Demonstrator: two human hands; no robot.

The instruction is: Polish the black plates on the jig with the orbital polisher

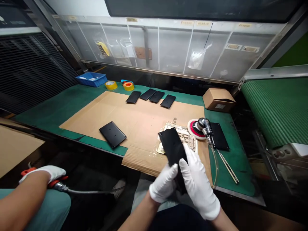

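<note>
My left hand (163, 183) and my right hand (198, 183), both in white gloves, grip a matte black rectangular plate (173, 149) from its lower end, tilted upright over the cardboard sheet (134, 122). Just right of the plate, an air orbital sander (201, 127) with a red pad rests near another black plate (218, 136). A beige perforated sheet (179, 136) lies under the held plate, partly hidden. Several black plates (157, 96) lie in a row at the far edge of the cardboard, and one more black plate (112, 134) lies to the left.
A co-worker's gloved hand (43, 173) holds a red-handled air tool at lower left. The green-topped bench (228, 160) carries a blue crate (91, 79), tape rolls (111, 85) and a cardboard box (218, 100). A green conveyor belt (276, 109) runs along the right.
</note>
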